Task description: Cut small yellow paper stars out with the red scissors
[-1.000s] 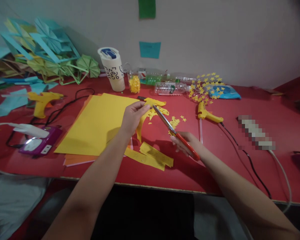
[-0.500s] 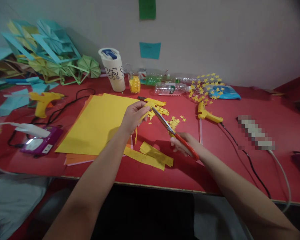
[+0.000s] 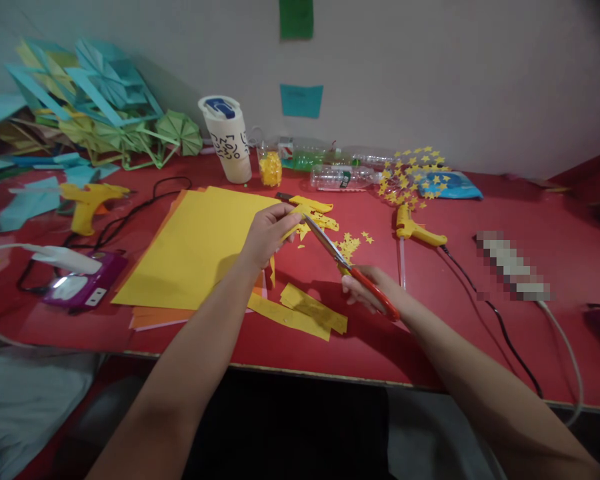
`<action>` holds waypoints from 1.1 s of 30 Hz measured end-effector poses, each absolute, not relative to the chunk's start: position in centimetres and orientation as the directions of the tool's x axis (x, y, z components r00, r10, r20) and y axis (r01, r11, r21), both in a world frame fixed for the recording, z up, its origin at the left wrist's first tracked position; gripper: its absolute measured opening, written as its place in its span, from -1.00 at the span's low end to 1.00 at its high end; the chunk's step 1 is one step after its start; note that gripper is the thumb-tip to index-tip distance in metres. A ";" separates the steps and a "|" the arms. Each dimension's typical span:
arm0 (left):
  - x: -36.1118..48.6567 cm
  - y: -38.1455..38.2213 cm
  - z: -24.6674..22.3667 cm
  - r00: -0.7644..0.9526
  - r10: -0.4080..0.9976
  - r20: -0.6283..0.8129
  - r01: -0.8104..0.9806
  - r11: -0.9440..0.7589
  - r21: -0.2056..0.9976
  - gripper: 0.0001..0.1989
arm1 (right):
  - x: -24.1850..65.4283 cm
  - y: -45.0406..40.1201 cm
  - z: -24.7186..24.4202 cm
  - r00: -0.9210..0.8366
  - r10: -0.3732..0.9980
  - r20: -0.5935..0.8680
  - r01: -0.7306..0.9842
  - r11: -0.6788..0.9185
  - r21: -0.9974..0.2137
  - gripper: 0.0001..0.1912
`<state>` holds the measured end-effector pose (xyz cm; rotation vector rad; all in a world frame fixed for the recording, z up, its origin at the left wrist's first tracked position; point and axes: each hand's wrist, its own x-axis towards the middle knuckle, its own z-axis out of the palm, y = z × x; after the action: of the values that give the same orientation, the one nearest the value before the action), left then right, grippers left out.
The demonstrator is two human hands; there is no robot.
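Note:
My left hand (image 3: pixel 270 233) pinches a narrow yellow paper strip (image 3: pixel 293 225) above the red table. My right hand (image 3: pixel 367 288) is closed round the red-handled scissors (image 3: pixel 377 293), whose blades point up-left and have their tips at the strip by my left fingertips. Just right of the blades lie small cut yellow stars (image 3: pixel 350 245). Yellow paper scraps (image 3: pixel 323 221) are behind the strip. Nearer the table's front edge, loose yellow strips (image 3: pixel 313 310) overlap. A stack of yellow sheets (image 3: pixel 180 247), with orange and pink ones beneath, lies left, partly under my left forearm.
Yellow glue guns lie left (image 3: pixel 87 203) and right (image 3: pixel 420 233), with trailing cords. A purple power socket (image 3: pixel 83 287) is at left. Behind stand a white tumbler (image 3: pixel 227 143), a cup of yellow pieces (image 3: pixel 270 167), plastic bottles (image 3: pixel 343 177) and a star cluster (image 3: pixel 410 177).
Both hands, the strip and the scissors stay almost in the same place. At the far left edge, part of what looks like another person's hand has come into view.

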<state>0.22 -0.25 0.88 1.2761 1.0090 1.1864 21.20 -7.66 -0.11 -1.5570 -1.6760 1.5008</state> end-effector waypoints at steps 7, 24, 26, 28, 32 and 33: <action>0.1 -0.3 1.0 0.169 0.983 0.074 -0.065 -0.063 0.996 -0.89 | 21.3 -7.5 -0.2 -0.308 0.879 -0.365 0.459 -0.199 -0.866 -0.45; -0.7 0.1 1.2 0.222 0.975 0.017 -0.060 -0.004 0.998 -0.89 | 21.5 -7.3 0.7 -0.318 0.865 -0.388 0.508 -0.190 -0.840 -0.43; -0.8 0.1 1.3 0.227 0.974 0.010 -0.041 -0.001 0.999 -0.89 | 21.4 -7.3 0.8 -0.303 0.864 -0.402 0.518 -0.205 -0.830 -0.41; -1.0 0.1 1.3 0.238 0.971 0.018 -0.027 -0.012 1.000 -0.89 | 21.3 -7.2 1.0 -0.291 0.861 -0.416 0.525 -0.220 -0.822 -0.40; -1.2 0.2 1.3 0.263 0.964 0.030 -0.002 -0.031 1.000 -0.88 | 21.2 -7.2 1.4 -0.281 0.859 -0.429 0.529 -0.234 -0.816 -0.39; -1.3 0.2 1.3 0.267 0.963 0.030 0.003 -0.032 0.999 -0.88 | 21.2 -7.2 1.4 -0.277 0.859 -0.430 0.532 -0.236 -0.813 -0.39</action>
<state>-1.29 0.15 1.27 1.3527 0.9979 1.0262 21.18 -7.18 1.40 -1.6652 -1.7159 1.5172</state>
